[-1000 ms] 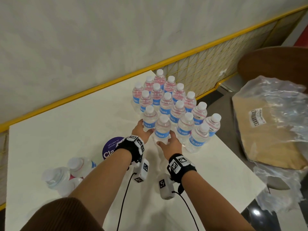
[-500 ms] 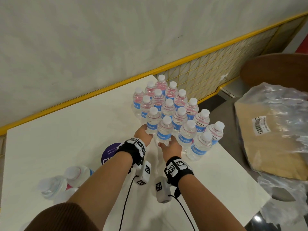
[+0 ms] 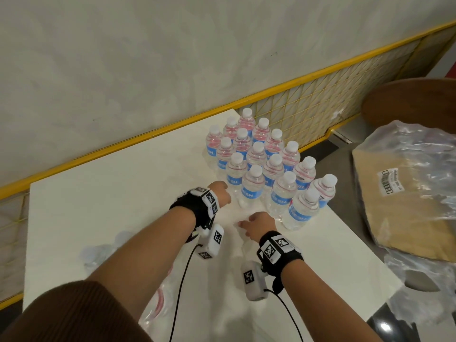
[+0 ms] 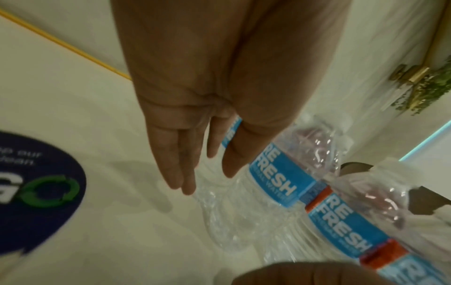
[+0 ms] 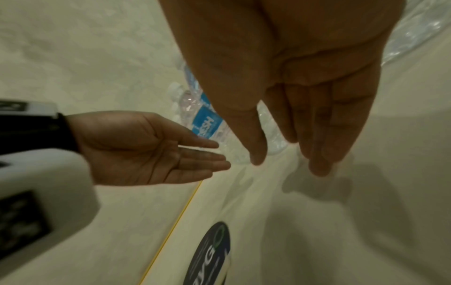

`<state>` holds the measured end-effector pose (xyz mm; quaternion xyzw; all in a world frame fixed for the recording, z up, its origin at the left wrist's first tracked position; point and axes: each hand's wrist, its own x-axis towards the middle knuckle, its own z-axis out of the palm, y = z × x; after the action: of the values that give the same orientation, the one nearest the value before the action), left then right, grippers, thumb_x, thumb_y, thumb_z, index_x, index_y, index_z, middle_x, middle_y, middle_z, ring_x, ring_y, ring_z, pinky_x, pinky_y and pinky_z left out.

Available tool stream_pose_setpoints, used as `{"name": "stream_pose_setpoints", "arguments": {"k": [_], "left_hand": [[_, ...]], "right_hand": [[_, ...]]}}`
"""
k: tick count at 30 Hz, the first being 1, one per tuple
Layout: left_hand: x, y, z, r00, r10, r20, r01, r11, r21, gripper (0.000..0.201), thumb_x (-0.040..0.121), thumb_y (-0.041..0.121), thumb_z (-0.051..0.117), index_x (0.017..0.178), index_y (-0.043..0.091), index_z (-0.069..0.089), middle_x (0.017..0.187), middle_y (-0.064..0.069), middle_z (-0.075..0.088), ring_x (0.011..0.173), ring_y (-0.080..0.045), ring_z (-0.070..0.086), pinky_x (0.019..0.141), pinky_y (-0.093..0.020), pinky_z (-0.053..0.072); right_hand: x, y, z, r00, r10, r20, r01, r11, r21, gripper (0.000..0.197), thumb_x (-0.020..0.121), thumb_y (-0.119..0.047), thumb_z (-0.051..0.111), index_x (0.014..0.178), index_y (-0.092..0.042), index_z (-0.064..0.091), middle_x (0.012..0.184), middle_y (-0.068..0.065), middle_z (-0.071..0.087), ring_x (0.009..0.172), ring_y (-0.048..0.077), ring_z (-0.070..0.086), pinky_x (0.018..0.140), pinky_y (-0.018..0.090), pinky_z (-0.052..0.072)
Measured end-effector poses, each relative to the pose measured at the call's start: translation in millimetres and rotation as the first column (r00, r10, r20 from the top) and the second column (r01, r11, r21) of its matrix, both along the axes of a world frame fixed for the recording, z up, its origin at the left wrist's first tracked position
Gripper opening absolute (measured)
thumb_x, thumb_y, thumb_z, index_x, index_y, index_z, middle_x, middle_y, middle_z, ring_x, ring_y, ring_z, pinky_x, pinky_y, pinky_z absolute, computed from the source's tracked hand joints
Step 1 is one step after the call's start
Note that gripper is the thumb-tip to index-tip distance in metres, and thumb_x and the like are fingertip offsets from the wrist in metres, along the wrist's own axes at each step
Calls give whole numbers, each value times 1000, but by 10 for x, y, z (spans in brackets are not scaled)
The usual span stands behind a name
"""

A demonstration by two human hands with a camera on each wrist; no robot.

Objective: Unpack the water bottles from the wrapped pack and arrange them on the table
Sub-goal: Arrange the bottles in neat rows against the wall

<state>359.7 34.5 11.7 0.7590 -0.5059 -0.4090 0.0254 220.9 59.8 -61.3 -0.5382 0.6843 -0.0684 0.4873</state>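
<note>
We list, on the white table [image 3: 103, 193], one block of upright bottles [image 3: 269, 169] with white caps and blue labels, packed shoulder to shoulder toward the far right corner, beside the yellow mesh rail [image 3: 320, 99]. Our left hand [image 3: 218, 193] hangs just beside the nearest bottle of the block; the left wrist view shows its fingers [image 4: 180, 164] straight and relaxed, the thumb [image 4: 234, 158] close against a blue label, gripping nothing, though we cannot tell whether the thumb touches. Our right hand [image 3: 257, 224] hangs over bare tabletop just in front of the block, near the left hand but apart from it; the right wrist view shows its fingers [image 5: 322, 146] straight, loosely together, pointing down, holding nothing. Further bottles [image 3: 103, 253] lie near the table's left side, partly hidden behind our left forearm, blurred. A crumpled clear wrap [image 3: 158, 309] with red markings lies at the near edge under the left arm. A round dark blue sticker [image 4: 36, 189] is on the tabletop. Off the table to the right we list a tan cardboard sheet [image 3: 394, 206] inside loose clear plastic [image 3: 424, 144], bearing a white barcode label [image 3: 391, 181], and a brown round chair back [image 3: 414, 99] behind it.
</note>
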Motion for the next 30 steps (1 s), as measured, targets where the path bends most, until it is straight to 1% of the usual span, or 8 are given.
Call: {"name": "stream_pose_setpoints", "arguments": {"k": [4,9,12,16,20,23,28,30], "left_hand": [[96,235,354,998,-68,-5,68,998,2,37,93,1,48,130,1,53,130,-17,58,118,-30,58,89,-30,48],[299,658,695,988,-139,62,140,990,-18,33,91,6,54,124,3,59,125,-15,62,110,-26,62,89,-31,50],[462,963,886,962,-221,159,226,974,-11,36,90,12,59,125,8,60,126,-10,61,114,-24,59,91,-28,47],[628,1347,987,885,-352,304,343,936,83,45,87,23,65,130,11,55,132,-6,55,121,-23,52,97,-31,42],[713,1613,920,834,-417,362,390,909,149,47,85,19,68,130,15,55,132,-7,55,117,-24,54,88,-28,44],[711,1709,868,800,-463,382,442,885,147,48,88,11,62,134,10,51,136,-9,51,119,-25,52,82,-24,41],[700,1790,761,734,-521,435,505,848,161,48,88,3,56,135,9,50,142,-10,46,119,-25,53,79,-22,41],[703,1796,717,713,-544,442,534,830,161,36,85,2,58,119,14,58,132,-15,53,107,-30,55,69,-21,39]], "right_hand": [[103,409,131,971,231,59,-231,973,-11,35,77,-26,75,107,-11,63,97,9,67,87,24,64,76,31,52],[310,985,440,874,463,145,-460,886,-56,22,78,-18,74,97,-13,64,85,5,64,71,16,57,74,33,50],[416,1336,570,830,538,146,-523,843,-127,27,78,-21,74,102,-12,66,92,5,66,78,14,56,75,28,46],[587,1755,671,817,553,165,-529,831,-171,42,77,-23,75,115,-17,59,106,4,59,88,16,55,85,29,46],[770,2087,783,810,556,184,-515,826,-230,69,76,-24,77,136,-18,42,128,9,52,105,21,52,95,33,43],[878,2238,887,798,593,107,-536,779,-325,69,80,-20,73,139,-10,39,139,14,45,124,29,46,102,33,37],[1016,2374,878,855,514,74,-449,804,-390,56,85,-17,67,134,-5,42,130,19,53,117,34,52,94,34,42],[1028,2403,809,888,449,101,-381,841,-385,58,84,-19,67,134,-8,39,125,18,56,110,33,56,86,31,43]]}}
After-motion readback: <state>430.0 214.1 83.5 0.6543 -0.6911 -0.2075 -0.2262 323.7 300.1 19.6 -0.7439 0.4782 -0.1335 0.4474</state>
